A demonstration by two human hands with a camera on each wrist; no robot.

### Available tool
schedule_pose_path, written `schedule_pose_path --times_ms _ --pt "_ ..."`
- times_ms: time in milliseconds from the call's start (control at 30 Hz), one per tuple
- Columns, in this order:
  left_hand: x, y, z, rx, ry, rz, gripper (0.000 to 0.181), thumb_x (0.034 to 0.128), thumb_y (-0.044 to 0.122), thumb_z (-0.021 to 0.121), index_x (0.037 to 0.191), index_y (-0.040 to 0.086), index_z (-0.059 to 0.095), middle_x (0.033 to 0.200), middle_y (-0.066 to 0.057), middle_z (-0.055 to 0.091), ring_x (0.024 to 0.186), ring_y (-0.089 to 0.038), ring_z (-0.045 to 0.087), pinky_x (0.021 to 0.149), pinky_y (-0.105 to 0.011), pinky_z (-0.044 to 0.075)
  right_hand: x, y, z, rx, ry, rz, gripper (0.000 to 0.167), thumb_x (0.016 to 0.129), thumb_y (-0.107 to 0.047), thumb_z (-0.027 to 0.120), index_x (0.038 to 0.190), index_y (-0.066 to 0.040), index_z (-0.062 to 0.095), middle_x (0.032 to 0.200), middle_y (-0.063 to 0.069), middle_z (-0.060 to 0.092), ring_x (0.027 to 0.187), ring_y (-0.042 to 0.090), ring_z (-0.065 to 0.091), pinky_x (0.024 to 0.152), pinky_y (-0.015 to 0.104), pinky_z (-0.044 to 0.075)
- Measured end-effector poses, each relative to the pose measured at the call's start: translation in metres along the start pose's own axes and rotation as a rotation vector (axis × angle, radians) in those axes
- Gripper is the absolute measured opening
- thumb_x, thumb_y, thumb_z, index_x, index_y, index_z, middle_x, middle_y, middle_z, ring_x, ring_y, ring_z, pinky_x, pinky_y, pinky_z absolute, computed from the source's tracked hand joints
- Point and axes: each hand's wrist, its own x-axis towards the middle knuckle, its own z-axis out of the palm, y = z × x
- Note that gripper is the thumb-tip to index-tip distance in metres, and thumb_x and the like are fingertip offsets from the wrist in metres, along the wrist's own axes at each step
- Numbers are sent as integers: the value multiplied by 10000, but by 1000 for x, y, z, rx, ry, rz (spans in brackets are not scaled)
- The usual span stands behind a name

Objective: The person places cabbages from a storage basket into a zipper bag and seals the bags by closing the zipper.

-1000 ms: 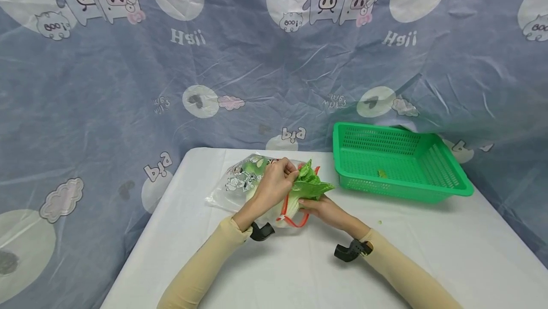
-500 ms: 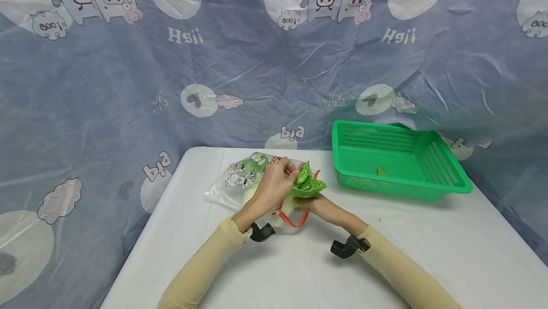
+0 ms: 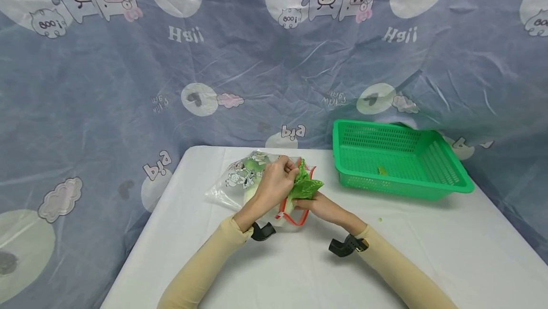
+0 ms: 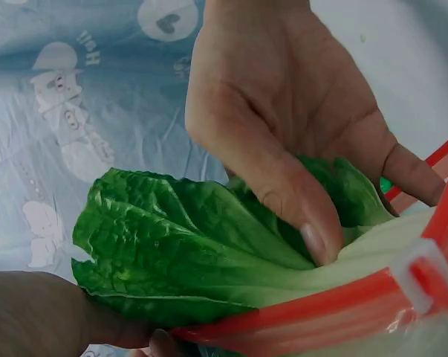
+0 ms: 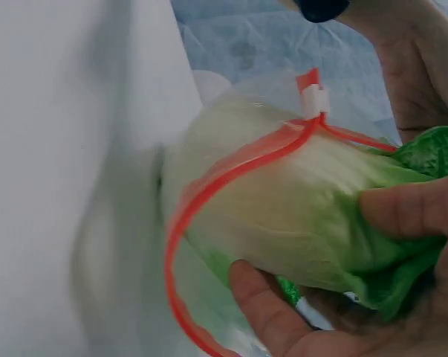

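A clear zip bag with a red zip edge and printed cartoon figures lies on the table, its mouth toward the right. Pale and green contents show through the plastic. My left hand pinches the bag's upper rim. In the bag's mouth is a Chinese cabbage, pale at the stem end inside the red zip, its green leaves sticking out. My right hand holds it by the leafy end, thumb on top and fingers underneath.
A green perforated basket stands at the back right, with a small leaf scrap inside. A tiny green bit lies on the white table. A patterned grey-blue cloth hangs behind.
My right hand has moved slightly left with the Chinese cabbage, and the leaves stand closer to the bag's mouth. My left hand stays on the rim.
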Motion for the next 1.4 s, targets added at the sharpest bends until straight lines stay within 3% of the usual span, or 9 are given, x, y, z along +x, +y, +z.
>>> schedule_pose_path --times_ms 233,400,567,767,900,1100,1267,1333,1400 --pt "-4 3 -6 -35 -47 29 73 949 115 595 891 71 603 762 -25 608 592 -94 519 529 -203 420 11 -8 0 60 -50 50 589 1000 -193 484 1507 -23 236 1482 194 375 1270 312 498 1018 498 449" --pt "-10 9 -3 -18 -97 45 86 954 140 593 891 84 608 783 -17 635 642 -78 559 568 -206 451 19 -5 0 34 -3 87 433 1025 -201 425 1364 68 416 1197 224 582 1036 414 622 899 487 530" --pt "-14 16 -1 -28 -123 42 73 951 148 589 911 99 625 826 -44 663 688 -79 566 615 -207 463 26 8 1 40 118 179 429 1039 -304 389 1067 70 596 857 107 681 765 276 688 715 393 586" --pt "-9 14 -8 -23 -73 27 72 950 142 596 901 94 620 791 -14 620 640 -83 531 553 -197 432 26 -1 7 57 291 275 571 979 -497 457 1010 52 608 768 135 695 648 230 703 661 426 590" --pt "-5 11 -13 -35 -32 20 69 941 137 610 898 86 630 778 -9 621 650 -87 548 565 -198 450 21 -13 12 -32 327 274 558 951 -514 507 1054 23 616 763 136 716 666 246 721 664 439 586" --pt "-4 12 -18 -46 -11 -6 72 943 135 616 927 67 630 782 -38 638 598 -98 538 534 -204 444 2 -32 8 -284 373 215 686 938 -474 572 1360 57 468 853 122 748 700 164 726 663 321 573" --pt "-3 12 -21 -28 -2 -14 83 944 151 619 936 69 632 783 -24 637 599 -96 535 537 -208 442 -16 -49 -12 -423 505 84 278 950 -229 616 1072 15 664 710 128 708 558 174 689 531 304 559" --pt "-2 12 -22 -27 1 -15 83 943 158 619 933 76 631 780 -17 633 603 -96 535 541 -210 443 -18 -49 -22 -455 556 89 243 929 -236 646 991 -2 620 644 110 664 480 180 650 481 313 540" --pt "-2 11 -23 -25 3 -15 83 945 164 616 930 84 629 777 -10 627 603 -97 531 546 -212 442 -17 -44 -32 -494 576 111 318 905 -271 677 1046 -20 541 643 90 645 436 163 612 446 311 505"
